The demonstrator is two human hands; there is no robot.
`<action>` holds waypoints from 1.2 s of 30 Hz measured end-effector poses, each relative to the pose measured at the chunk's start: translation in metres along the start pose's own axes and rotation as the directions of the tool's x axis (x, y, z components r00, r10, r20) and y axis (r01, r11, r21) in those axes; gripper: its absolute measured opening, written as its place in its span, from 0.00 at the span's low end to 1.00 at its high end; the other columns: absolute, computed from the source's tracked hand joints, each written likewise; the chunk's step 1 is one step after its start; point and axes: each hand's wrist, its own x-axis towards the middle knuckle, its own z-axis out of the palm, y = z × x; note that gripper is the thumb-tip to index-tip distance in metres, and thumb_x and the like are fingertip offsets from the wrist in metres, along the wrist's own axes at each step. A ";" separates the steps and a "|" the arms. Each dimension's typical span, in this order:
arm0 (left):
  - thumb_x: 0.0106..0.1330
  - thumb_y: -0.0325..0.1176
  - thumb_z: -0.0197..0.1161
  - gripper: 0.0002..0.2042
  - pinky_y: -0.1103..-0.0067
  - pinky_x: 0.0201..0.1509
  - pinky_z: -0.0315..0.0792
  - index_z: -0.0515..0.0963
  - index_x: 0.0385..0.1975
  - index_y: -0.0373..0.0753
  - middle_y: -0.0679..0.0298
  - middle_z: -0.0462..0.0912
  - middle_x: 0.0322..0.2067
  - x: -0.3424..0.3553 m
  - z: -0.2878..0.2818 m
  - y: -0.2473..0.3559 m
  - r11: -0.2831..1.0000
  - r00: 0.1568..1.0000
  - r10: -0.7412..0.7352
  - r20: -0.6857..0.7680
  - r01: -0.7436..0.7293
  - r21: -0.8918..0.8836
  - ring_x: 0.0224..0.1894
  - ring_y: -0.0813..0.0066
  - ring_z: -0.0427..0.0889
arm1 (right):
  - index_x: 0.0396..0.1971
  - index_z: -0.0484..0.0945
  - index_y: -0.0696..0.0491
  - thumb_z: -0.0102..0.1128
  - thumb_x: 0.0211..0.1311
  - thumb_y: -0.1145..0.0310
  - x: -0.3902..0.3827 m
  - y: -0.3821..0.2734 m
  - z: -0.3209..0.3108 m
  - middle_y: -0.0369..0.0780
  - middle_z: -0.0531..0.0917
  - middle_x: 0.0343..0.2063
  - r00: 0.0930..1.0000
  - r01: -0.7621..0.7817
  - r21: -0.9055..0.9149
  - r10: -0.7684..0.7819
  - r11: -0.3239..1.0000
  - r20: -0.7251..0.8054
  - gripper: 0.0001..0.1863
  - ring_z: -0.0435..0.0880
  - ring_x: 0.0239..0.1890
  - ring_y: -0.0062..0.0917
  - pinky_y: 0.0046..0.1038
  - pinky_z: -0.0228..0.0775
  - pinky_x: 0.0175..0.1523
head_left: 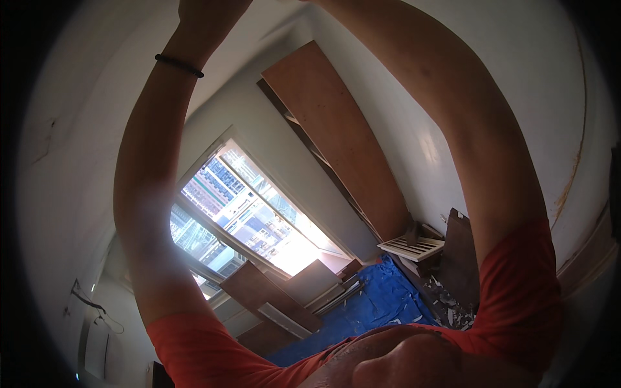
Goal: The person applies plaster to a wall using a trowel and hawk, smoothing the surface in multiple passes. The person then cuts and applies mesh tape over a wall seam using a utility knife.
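Note:
Both my bare arms, in short red sleeves, are raised toward the top of the head view. On my left wrist is a thin black band [179, 65]. Only the base of my left hand [212, 14] shows at the upper edge; its fingers are cut off. My right forearm [401, 39] runs out of the picture at the top, so the right hand is out of sight. Whatever either hand holds or touches is hidden. A pale, smooth surface [116, 45] lies behind the left wrist.
A tall brown wooden cabinet [343, 129] stands along the wall beside a bright window [252, 207]. Loose boards [265, 291] lean below the window. Blue sheeting [381, 297] covers floor near a slatted white piece [411, 247] and scattered debris [453, 304]. Loose wires [97, 310] hang from the left wall.

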 end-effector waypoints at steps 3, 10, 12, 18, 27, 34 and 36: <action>0.74 0.37 0.57 0.11 0.61 0.38 0.81 0.79 0.49 0.42 0.53 0.84 0.33 0.001 -0.006 0.000 1.000 1.000 -0.007 0.014 0.006 0.030 0.34 0.52 0.87 | 0.57 0.80 0.55 0.51 0.75 0.47 0.003 -0.005 0.002 0.51 0.84 0.54 0.999 -0.033 -0.016 0.033 0.999 -0.009 0.27 0.85 0.53 0.41 0.41 0.78 0.56; 0.73 0.37 0.58 0.10 0.63 0.38 0.82 0.80 0.47 0.42 0.56 0.85 0.32 -0.008 -0.018 -0.015 0.999 1.000 0.009 -0.002 -0.009 0.043 0.33 0.55 0.87 | 0.57 0.80 0.56 0.49 0.75 0.42 -0.003 -0.011 0.009 0.52 0.83 0.56 1.000 -0.028 -0.027 0.028 0.999 0.002 0.32 0.83 0.57 0.44 0.42 0.75 0.60; 0.73 0.38 0.59 0.10 0.63 0.38 0.82 0.80 0.47 0.42 0.56 0.85 0.32 -0.011 -0.008 -0.016 1.000 0.999 0.021 -0.051 -0.020 0.016 0.32 0.56 0.87 | 0.58 0.80 0.56 0.49 0.75 0.41 0.005 -0.005 0.005 0.52 0.82 0.57 1.000 -0.003 -0.074 0.002 0.997 -0.014 0.33 0.82 0.58 0.44 0.43 0.74 0.62; 0.73 0.36 0.60 0.10 0.65 0.35 0.82 0.80 0.47 0.40 0.56 0.84 0.29 -0.019 -0.016 -0.023 1.000 1.000 0.007 -0.009 -0.007 -0.002 0.30 0.57 0.86 | 0.59 0.79 0.56 0.48 0.75 0.41 0.001 -0.006 0.004 0.53 0.81 0.58 1.000 -0.013 -0.079 0.012 0.997 -0.014 0.33 0.80 0.61 0.45 0.43 0.71 0.65; 0.73 0.36 0.59 0.10 0.62 0.36 0.81 0.80 0.47 0.39 0.53 0.84 0.30 -0.026 -0.024 -0.026 0.998 0.998 -0.050 0.041 0.052 -0.038 0.31 0.53 0.86 | 0.55 0.82 0.54 0.57 0.73 0.49 0.000 0.001 0.009 0.49 0.85 0.51 0.999 -0.030 0.008 0.031 1.000 -0.030 0.25 0.85 0.52 0.39 0.39 0.77 0.55; 0.73 0.37 0.60 0.12 0.59 0.38 0.80 0.80 0.49 0.39 0.51 0.84 0.32 -0.051 -0.055 -0.023 0.971 0.994 -0.058 0.097 0.078 -0.225 0.33 0.50 0.86 | 0.49 0.84 0.53 0.66 0.68 0.59 -0.004 0.008 -0.002 0.45 0.87 0.39 1.000 -0.016 0.072 0.016 0.997 0.002 0.17 0.86 0.39 0.31 0.35 0.79 0.42; 0.72 0.37 0.60 0.13 0.60 0.39 0.81 0.80 0.51 0.40 0.52 0.85 0.34 -0.060 -0.060 -0.020 0.928 0.972 -0.099 0.213 0.167 -0.333 0.35 0.50 0.87 | 0.48 0.84 0.53 0.66 0.67 0.60 -0.003 0.010 -0.010 0.45 0.87 0.38 1.000 -0.013 0.060 0.014 0.998 -0.017 0.16 0.86 0.39 0.31 0.35 0.79 0.42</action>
